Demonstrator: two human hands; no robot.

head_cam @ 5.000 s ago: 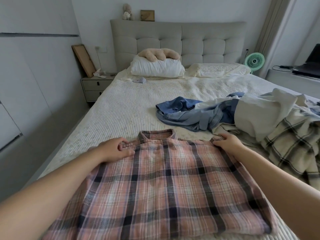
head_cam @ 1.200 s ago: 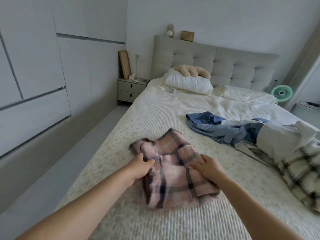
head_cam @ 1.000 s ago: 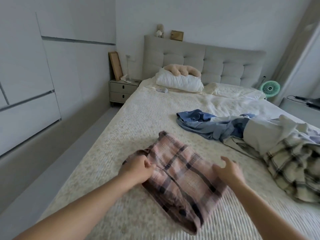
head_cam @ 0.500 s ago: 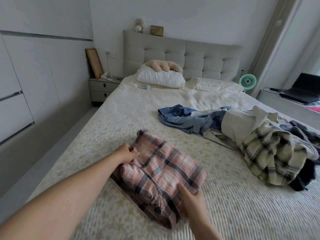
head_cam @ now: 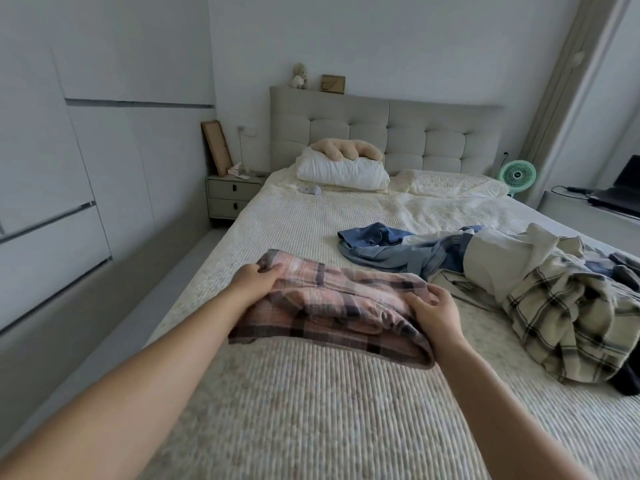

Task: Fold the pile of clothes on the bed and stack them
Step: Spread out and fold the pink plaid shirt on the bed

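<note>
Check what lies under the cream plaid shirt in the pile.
At the cream plaid shirt's near right edge a dark garment pokes out from under it. Whatever else it covers is hidden.

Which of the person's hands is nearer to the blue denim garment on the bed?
Right. The right hand grips the pink plaid shirt at its end nearest the denim garment; the left hand grips the shirt's far end.

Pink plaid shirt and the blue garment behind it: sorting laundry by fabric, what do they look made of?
Pink plaid shirt: soft woven cloth, perhaps flannel; matte, limp folds. Blue garment: looks like denim or chambray; faded blue, visible seams. Neither is certain.
</note>
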